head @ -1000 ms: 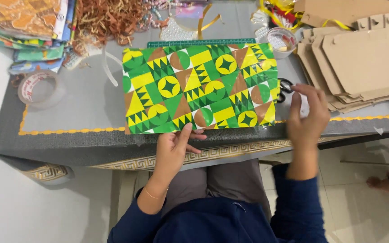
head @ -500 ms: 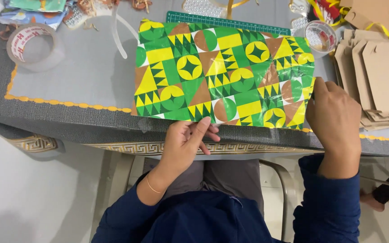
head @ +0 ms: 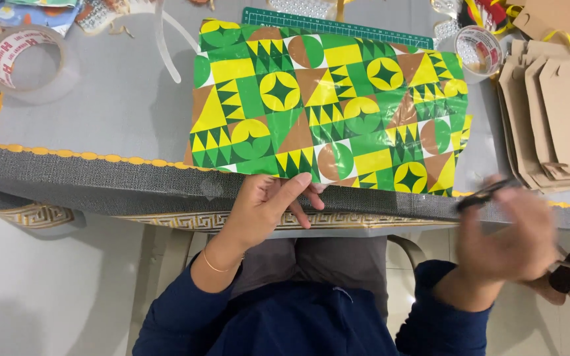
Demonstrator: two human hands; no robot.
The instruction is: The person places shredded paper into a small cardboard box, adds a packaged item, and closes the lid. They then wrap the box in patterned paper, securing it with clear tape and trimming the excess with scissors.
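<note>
The right hand (head: pixel 516 240) has left the patterned sheet (head: pixel 328 105), now off the table.

tape roll (head: pixel 26 62): clear, lying flat near the left edge of the table (head: pixel 100 112).
cutting mat (head: pixel 338 25): green, at the far edge, only its far strip showing.
small tape (head: pixel 477 49): second clear roll, far right part of the table, just beside the cardboard.
cardboard (head: pixel 562 118): brown cut pieces stacked along the right edge, overlapping one another.
ribbon (head: pixel 565 41): yellow, across the cardboard at the far right corner.
plastic strip (head: pixel 164 39): clear, curved, far left-centre of the table.
papers (head: pixel 31 10): patterned sheets at the far left corner.
table trim (head: pixel 67 153): yellow scalloped line along the near edge.
floor (head: pixel 54 290): pale, below the table.
</note>
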